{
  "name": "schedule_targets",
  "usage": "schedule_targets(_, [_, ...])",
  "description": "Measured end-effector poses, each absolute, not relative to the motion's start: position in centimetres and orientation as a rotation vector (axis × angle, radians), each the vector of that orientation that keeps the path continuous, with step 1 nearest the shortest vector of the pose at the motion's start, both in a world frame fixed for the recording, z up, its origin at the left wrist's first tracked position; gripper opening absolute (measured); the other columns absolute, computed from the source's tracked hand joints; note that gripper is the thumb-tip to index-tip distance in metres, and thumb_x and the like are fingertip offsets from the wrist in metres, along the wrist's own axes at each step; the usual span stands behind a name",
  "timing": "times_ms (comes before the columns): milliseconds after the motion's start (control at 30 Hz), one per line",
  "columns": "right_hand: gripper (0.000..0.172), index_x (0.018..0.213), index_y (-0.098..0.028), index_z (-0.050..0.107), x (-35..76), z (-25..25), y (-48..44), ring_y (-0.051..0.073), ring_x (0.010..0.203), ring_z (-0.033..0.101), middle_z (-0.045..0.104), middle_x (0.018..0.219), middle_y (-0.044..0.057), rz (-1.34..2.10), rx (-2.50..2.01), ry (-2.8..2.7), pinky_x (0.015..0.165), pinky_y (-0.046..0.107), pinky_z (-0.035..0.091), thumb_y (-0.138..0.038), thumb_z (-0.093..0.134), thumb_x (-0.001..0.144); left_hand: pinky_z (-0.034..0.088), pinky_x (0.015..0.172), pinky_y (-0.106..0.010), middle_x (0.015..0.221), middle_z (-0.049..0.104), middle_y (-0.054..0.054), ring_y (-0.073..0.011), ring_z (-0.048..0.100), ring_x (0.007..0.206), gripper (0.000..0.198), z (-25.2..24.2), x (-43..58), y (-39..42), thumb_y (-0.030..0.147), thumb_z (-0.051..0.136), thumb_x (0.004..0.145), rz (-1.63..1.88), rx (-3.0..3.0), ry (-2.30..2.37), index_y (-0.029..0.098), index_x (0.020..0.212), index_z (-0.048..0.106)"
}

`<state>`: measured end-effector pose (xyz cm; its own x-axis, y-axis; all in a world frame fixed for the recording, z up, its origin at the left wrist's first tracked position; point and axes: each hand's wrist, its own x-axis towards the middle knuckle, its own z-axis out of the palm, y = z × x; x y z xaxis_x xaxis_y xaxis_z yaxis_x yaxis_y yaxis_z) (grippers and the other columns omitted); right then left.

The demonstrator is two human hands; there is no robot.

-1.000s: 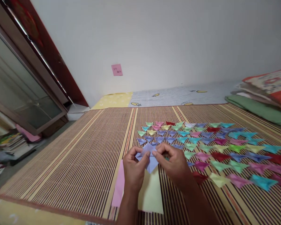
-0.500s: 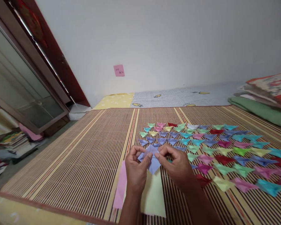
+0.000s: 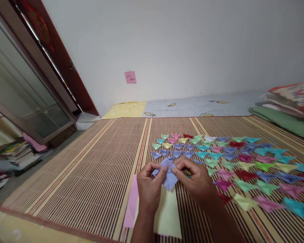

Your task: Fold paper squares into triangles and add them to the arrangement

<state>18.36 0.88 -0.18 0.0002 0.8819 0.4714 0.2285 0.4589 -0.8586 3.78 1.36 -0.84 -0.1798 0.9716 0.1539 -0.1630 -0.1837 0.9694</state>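
Between my two hands is a sheet of blue-violet origami paper point(image 3: 169, 182), folded so that a diamond-shaped point hangs down. My left hand point(image 3: 150, 184) pinches its left side with thumb and forefinger. On the right side, the thumb and fingers of my right hand point(image 3: 194, 175) press the paper near a crease. Under the hands lie pale yellow sheets point(image 3: 167, 212) and, partly hidden by my left wrist, a pink sheet point(image 3: 131, 204).
Rows of small folded paper pieces point(image 3: 245, 175) in many colours cover the right of the striped mat point(image 3: 91, 168). Folded bedding point(image 3: 281, 123) lies at the far right. A pink note point(image 3: 130, 77) is on the wall. Books point(image 3: 20, 153) are stacked at the left.
The view has shifted slightly, so everything sits a little lower and to the right. Both hands keep their pinch, and the paper's upper part now looks flatter and narrower.
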Motion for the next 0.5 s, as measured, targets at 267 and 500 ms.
schedule_targets(267, [0.026,0.067,-0.022,0.054,18.10,-0.27,0.92,0.018,0.076,0.059,0.061,0.079,0.001,0.691,-0.996,-1.537,0.071,0.032,0.044,-0.020,0.063,0.091,0.048,0.054,-0.020,0.067,0.064,0.000,-0.0125,0.059,0.061,0.026,-1.11,3.61,1.54,0.030,0.085,0.070,1.586,1.123,1.107,0.017,0.067,0.062])
schedule_targets(500, [0.028,0.066,-0.022,0.051,18.27,-0.31,1.02,0.019,0.079,0.058,0.059,0.078,0.000,0.717,-0.977,-1.550,0.073,0.033,0.043,-0.020,0.064,0.091,0.049,0.057,-0.021,0.068,0.065,-0.001,-0.0138,0.061,0.064,0.027,-1.03,3.55,1.43,0.029,0.086,0.071,1.596,1.135,1.107,0.017,0.066,0.063])
